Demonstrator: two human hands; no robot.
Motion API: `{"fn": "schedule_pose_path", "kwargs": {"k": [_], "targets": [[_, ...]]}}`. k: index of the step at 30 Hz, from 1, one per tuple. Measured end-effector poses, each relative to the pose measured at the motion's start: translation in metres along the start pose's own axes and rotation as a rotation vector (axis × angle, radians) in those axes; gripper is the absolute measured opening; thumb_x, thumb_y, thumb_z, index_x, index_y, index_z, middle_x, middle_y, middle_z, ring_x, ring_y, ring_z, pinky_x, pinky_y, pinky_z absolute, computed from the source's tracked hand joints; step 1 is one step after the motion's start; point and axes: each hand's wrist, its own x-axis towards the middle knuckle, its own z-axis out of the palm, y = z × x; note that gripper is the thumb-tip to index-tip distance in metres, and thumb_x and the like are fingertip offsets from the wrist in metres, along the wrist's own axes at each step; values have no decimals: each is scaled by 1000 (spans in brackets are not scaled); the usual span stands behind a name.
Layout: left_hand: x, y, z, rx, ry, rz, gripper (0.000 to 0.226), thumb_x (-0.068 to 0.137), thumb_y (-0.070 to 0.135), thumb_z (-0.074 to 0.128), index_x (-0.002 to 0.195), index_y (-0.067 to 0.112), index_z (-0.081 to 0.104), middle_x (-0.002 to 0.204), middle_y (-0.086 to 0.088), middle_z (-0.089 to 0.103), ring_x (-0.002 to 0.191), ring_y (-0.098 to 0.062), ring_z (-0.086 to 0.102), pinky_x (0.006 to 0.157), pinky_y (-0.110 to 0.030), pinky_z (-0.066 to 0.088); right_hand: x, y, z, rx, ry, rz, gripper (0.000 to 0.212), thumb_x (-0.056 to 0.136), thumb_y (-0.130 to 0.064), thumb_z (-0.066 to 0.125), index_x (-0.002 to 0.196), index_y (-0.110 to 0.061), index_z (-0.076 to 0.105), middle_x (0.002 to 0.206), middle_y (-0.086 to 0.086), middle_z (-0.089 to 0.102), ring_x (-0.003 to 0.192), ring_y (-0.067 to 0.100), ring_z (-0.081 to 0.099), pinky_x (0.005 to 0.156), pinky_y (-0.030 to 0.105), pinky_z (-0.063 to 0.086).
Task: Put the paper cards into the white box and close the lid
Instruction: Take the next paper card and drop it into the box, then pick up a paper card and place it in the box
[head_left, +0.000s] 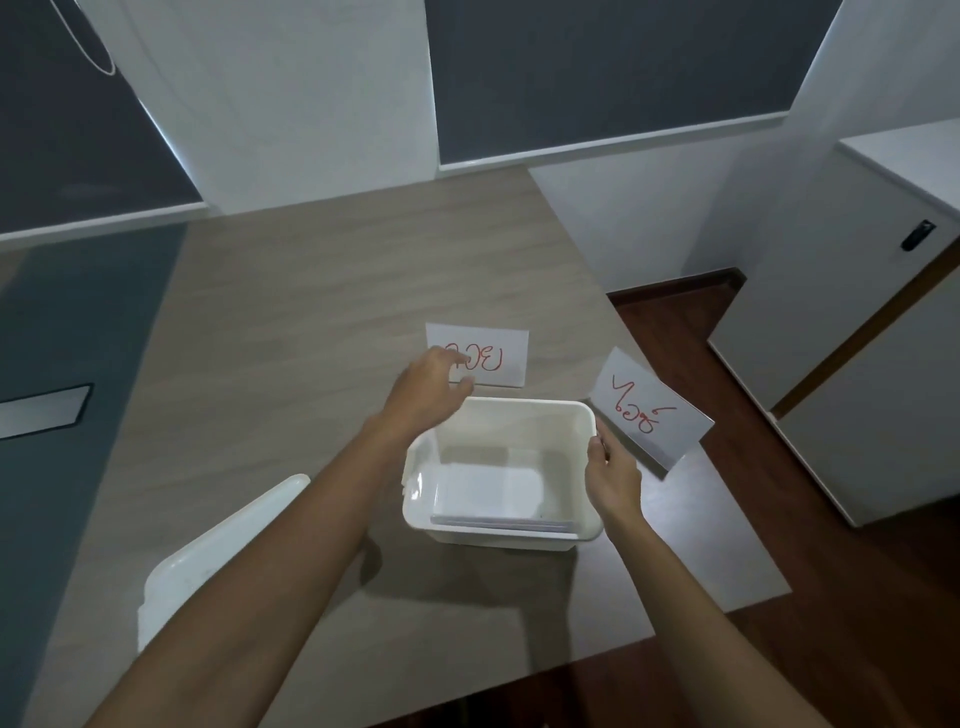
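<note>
The white box (498, 535) stands open on the wooden table (311, 322), with at least one card lying flat inside along its near wall. A paper card with red writing (493, 353) is just beyond the box, and my left hand (428, 387) pinches its lower left corner. A second card with red writing (649, 408) juts out to the right of the box, held at its lower left edge by my right hand (613, 478). The white lid (218, 556) lies on the table to the left, partly under my left forearm.
The table's right edge runs close to the box, with dark wooden floor (779, 519) beyond it. A white cabinet (857, 312) stands at the right. White and dark wall panels close off the far side of the table.
</note>
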Motion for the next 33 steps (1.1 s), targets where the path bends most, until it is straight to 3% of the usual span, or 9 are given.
{"fn": "schedule_pose_path", "kwargs": {"k": [4,9,11,14,18,22,29,33], "targets": [[50,-16,-5,55,14,-40,50,86,33,61,129,8,54,134,-15,54,122,-32,51,100,-37,41,-3,-1,5,30,24,23,36,103,-32,41,135,-24,56,131,4,61,110,20,57,99,48,46],[110,-40,-1,143,-53,-45,58,84,31,67,135,10,47,141,-12,46,129,-30,44,105,-38,39,-2,2,7,43,46,45,37,101,-37,43,135,-29,55,123,-4,63,100,12,59,92,41,52],[131,-47,2,180,-90,-41,61,83,29,69,136,11,46,143,-11,44,131,-31,42,107,-39,38,-1,4,7,53,48,52,34,100,-39,43,132,-34,56,116,-10,64,93,5,62,80,29,55],[153,-54,9,230,-174,-40,61,81,26,72,136,14,48,142,-14,46,130,-33,43,107,-41,39,-1,2,7,70,46,49,29,100,-39,44,126,-43,55,103,-22,63,87,-3,62,60,9,46],[164,-60,19,266,-252,-38,40,83,22,68,121,16,60,126,-16,61,116,-34,56,95,-40,48,0,1,7,51,47,65,32,100,-38,43,130,-44,54,105,-20,63,90,-1,63,61,9,47],[161,-62,24,226,-193,-33,20,86,14,60,104,10,68,110,-20,69,102,-36,62,84,-39,49,0,1,7,28,44,57,32,101,-38,42,131,-42,53,102,-21,63,87,-3,62,58,6,45],[139,-40,0,145,19,42,13,88,14,59,96,10,70,95,-19,72,88,-36,65,70,-34,48,0,-1,8,13,47,47,30,102,-36,41,129,-40,54,106,-14,63,83,-4,60,59,7,43],[110,-8,-35,88,203,114,13,87,17,59,92,11,70,90,-15,73,85,-35,66,70,-36,50,1,0,7,35,50,35,30,101,-37,43,128,-38,56,111,-13,62,86,0,61,69,17,51]]}}
